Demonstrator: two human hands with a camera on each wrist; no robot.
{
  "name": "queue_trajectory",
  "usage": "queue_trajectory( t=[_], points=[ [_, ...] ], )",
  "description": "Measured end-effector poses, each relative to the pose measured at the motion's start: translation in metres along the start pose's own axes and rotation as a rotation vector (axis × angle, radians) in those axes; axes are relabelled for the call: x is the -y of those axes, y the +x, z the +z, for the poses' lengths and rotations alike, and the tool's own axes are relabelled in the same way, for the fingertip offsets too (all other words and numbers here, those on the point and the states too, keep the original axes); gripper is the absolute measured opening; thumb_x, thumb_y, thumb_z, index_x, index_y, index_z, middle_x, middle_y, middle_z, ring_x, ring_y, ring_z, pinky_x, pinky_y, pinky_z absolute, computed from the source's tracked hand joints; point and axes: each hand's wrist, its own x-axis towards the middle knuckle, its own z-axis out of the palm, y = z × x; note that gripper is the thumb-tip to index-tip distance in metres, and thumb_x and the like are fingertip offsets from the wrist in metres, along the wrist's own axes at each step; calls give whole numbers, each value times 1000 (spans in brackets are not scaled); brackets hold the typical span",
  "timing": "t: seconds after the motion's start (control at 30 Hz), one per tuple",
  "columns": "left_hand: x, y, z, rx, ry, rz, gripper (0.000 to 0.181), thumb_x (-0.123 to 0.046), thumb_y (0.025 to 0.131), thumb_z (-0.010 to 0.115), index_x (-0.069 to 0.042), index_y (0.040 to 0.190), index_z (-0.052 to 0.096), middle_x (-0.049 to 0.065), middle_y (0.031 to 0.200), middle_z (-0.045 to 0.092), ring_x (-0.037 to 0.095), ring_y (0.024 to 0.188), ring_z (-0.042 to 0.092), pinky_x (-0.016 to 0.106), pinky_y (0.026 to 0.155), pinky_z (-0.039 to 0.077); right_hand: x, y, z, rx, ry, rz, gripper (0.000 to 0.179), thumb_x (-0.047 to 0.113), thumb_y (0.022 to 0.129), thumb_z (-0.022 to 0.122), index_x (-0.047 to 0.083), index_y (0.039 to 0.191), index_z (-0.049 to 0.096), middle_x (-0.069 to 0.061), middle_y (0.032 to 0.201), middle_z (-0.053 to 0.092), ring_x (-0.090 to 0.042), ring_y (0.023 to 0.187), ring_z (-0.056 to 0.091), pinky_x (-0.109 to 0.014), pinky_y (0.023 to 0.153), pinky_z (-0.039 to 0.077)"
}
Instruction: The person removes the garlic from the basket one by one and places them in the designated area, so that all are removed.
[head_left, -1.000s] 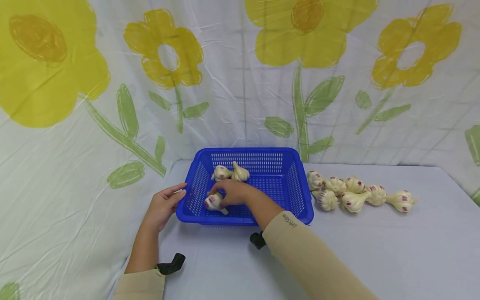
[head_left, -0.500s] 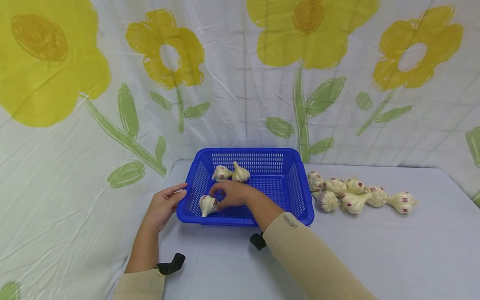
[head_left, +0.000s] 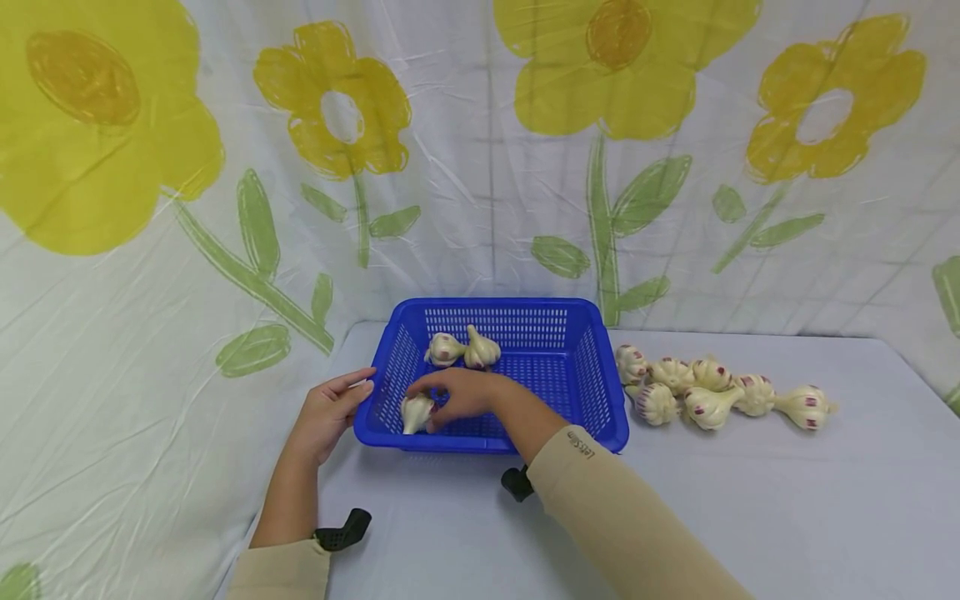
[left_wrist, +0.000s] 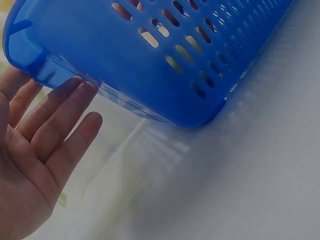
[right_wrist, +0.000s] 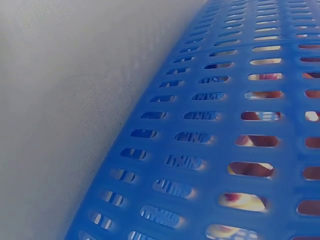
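In the head view my right hand (head_left: 467, 393) reaches down into the blue plastic basket (head_left: 491, 442). Its index finger and thumb are curled about a garlic bulb (head_left: 415, 414) in the near left corner, whose stem points toward me. Behind that hand, two more garlic bulbs (head_left: 482, 350) lie against each other inside the basket. My left hand (head_left: 322, 417) is at the basket's left end, its extended fingertips touching the rim; the left wrist view shows its fingers (left_wrist: 55, 120) fairly straight beneath the edge. In the right wrist view the perforated basket wall (right_wrist: 200, 145) hides most of the hand.
Right of the basket, several garlic bulbs (head_left: 709, 407) lie clustered on the pale tablecloth (head_left: 750, 517), the nearest ones close to the basket wall. A flower-printed curtain (head_left: 465, 208) hangs behind the table and down its left side.
The garlic bulb at my right hand has turned so its stem points toward me and sits further left. The fingers came off it, then closed on it again. My left hand stays put.
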Motion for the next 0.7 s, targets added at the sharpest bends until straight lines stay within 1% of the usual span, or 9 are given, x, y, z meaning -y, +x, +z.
queue_trajectory(
  t=[0.1, 0.23, 0.33, 0.43, 0.5, 0.7],
  points=[
    [0, 0, 0, 0, 7, 2, 38, -25, 96, 65, -8, 130, 64, -13, 96, 74, 8, 80, 71, 24, 72, 59, 1, 0, 1, 21, -16, 7, 63, 21, 86, 75, 23, 144, 51, 3, 140, 57, -16, 130, 50, -38, 112, 40],
    [1, 0, -1, -2, 23, 7, 40, -26, 96, 65, -6, 131, 63, -13, 97, 74, 8, 82, 71, 24, 73, 59, 2, -1, 3, 49, -63, 37, 54, 21, 88, 73, 26, 139, 58, 3, 134, 61, -13, 122, 53, -33, 107, 43],
    [1, 0, -1, -6, 21, 11, 38, -26, 96, 66, -8, 129, 65, -13, 97, 74, 9, 82, 72, 24, 73, 60, 2, -2, 3, 58, -75, 58, 47, 19, 88, 72, 28, 133, 63, 4, 132, 62, -12, 115, 54, -31, 102, 45],
    [1, 1, -2, -2, 19, 14, 36, -26, 96, 66, -10, 127, 66, -13, 97, 74, 8, 82, 72, 25, 74, 60, 1, -1, 3, 62, -84, 73, 47, 17, 87, 73, 28, 131, 64, 3, 130, 63, -12, 112, 55, -31, 101, 45],
    [2, 1, -2, -4, 20, 15, 35, -27, 96, 66, -11, 127, 66, -13, 97, 74, 8, 82, 72, 25, 74, 60, 0, -1, 3, 64, -106, 82, 48, 16, 86, 73, 28, 132, 64, 4, 130, 62, -12, 113, 54, -31, 101, 45],
    [4, 3, -2, -11, 27, 9, 39, -30, 94, 67, -11, 128, 65, -12, 97, 74, 9, 82, 72, 26, 73, 60, 0, -1, 2, 72, -153, 111, 55, 11, 84, 74, 25, 136, 61, 6, 135, 61, -12, 123, 53, -31, 106, 43]
  ],
)
